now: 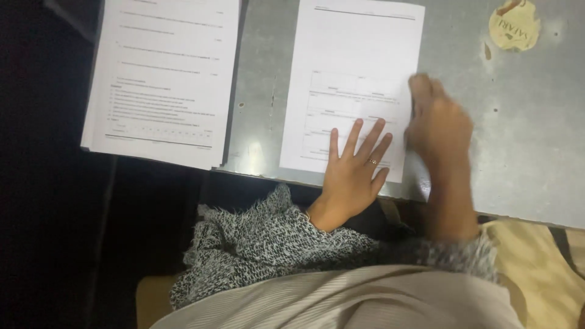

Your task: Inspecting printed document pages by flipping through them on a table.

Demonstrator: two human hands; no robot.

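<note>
Paper sheet [350, 67], white and printed with boxed lines, is laid flat on the grey metal table [518, 152], its lower edge close to the table's near edge. It is pressed down by the left hand [353, 167], whose fingers are spread wide and flat over the lower part; a ring is worn on one finger. The sheet's right edge is met by the right hand [439, 122], blurred, so its grip cannot be told. Bare table is left open to the right. A second printed stack [164, 73] overhangs the table's left edge, well apart.
</note>
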